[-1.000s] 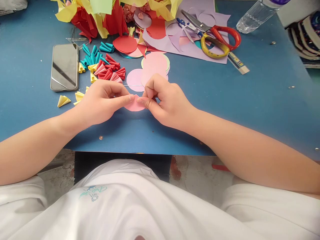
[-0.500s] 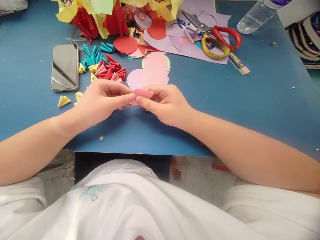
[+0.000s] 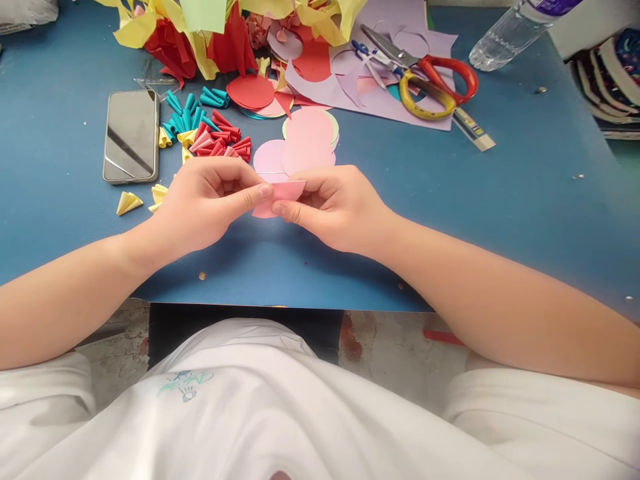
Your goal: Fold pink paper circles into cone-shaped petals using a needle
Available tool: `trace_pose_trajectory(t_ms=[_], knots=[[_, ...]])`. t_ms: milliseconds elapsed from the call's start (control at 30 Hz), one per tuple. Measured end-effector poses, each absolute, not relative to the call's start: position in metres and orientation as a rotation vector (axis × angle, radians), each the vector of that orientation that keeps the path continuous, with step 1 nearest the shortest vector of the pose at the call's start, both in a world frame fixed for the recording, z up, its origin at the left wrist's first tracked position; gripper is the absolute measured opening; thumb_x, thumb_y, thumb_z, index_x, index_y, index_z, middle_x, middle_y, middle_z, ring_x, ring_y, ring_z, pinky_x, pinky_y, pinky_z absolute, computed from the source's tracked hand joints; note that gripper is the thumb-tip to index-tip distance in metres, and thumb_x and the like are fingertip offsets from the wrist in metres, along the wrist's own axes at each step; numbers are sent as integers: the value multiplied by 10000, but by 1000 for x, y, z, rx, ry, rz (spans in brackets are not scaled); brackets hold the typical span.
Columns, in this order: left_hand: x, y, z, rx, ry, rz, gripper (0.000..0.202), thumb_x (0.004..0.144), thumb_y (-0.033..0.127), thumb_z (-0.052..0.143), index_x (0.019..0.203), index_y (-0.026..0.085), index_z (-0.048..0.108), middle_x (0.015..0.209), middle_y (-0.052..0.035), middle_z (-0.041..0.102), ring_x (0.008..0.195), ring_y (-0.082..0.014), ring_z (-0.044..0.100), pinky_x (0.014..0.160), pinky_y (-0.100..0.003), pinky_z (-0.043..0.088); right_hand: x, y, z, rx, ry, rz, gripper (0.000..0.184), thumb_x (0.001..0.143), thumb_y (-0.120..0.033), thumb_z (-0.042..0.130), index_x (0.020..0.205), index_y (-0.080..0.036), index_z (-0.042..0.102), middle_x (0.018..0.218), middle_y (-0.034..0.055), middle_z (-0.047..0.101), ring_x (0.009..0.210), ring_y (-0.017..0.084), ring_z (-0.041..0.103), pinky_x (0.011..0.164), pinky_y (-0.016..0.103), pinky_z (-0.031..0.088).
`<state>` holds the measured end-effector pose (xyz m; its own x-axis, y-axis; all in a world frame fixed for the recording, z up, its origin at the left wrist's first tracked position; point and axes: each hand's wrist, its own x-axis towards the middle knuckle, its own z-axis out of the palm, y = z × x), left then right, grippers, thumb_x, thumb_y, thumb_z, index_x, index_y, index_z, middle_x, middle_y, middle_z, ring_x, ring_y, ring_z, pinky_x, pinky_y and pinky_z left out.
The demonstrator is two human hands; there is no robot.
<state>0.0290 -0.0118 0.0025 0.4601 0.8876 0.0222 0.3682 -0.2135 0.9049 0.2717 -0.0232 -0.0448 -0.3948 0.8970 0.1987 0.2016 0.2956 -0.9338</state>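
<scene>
Both of my hands meet over the near middle of the blue table [image 3: 500, 220]. My left hand [image 3: 205, 200] and my right hand [image 3: 335, 203] each pinch one side of a small folded pink paper piece [image 3: 280, 195], held just above the table. Fingers of both hands are closed on it. Behind my hands lie several pink paper circles [image 3: 303, 143]. A pile of small folded cones [image 3: 210, 133] in teal, red and yellow sits just beyond my left hand.
A phone [image 3: 131, 135] lies at the left. Scissors with red and yellow handles [image 3: 425, 77] rest on lilac paper at the back. Paper scraps [image 3: 220, 27] crowd the far edge. A clear plastic bottle [image 3: 510, 30] lies far right. Loose yellow cones [image 3: 127, 201] sit left.
The pink piece went from a flat rounded shape on the table to a folded strip lifted between my fingertips. My right hand's fingers have lowered and now grip its right side.
</scene>
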Motion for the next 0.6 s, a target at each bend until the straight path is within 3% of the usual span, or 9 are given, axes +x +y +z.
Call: trace_pose_trajectory(t_ms=[133,267,400,533,600], knots=[[28,-6,-7,1719,1084,758,285,996,526,907,895,272,826,936,4,877,894,-189,816,826,-431,673,271,-16,-54,-976,-1706,1160,352,948,-592,988,903,-281,829,815,10,819,739,222,726,614,383,597],[27,-2,-15,1574,995,812,300,921,483,1018,1004,255,842,898,-4,867,815,-176,814,686,-350,629,269,-15,-58,-898,-1569,1188,440,900,-624,1040,1063,-295,799,971,17,867,805,217,769,640,383,612],[25,-2,-21,1500,901,879,336,910,342,1029,1175,259,840,867,-7,865,840,-197,850,688,-323,669,266,-16,-59,-866,-1461,1201,581,878,-658,1052,1185,-326,686,855,-27,832,750,207,767,612,369,613],[25,-2,-24,1554,857,943,505,899,178,941,1387,270,849,1050,-25,915,918,-191,890,740,-307,729,266,-17,-59,-872,-1479,1135,507,929,-657,1010,1161,-352,677,807,-58,792,694,197,728,629,380,629],[25,-2,-24,1632,861,981,457,890,130,887,1334,238,885,1091,-35,921,909,-183,896,743,-297,734,266,-18,-58,-880,-1500,1093,436,971,-659,971,1114,-342,707,811,-48,773,682,192,713,644,390,638]])
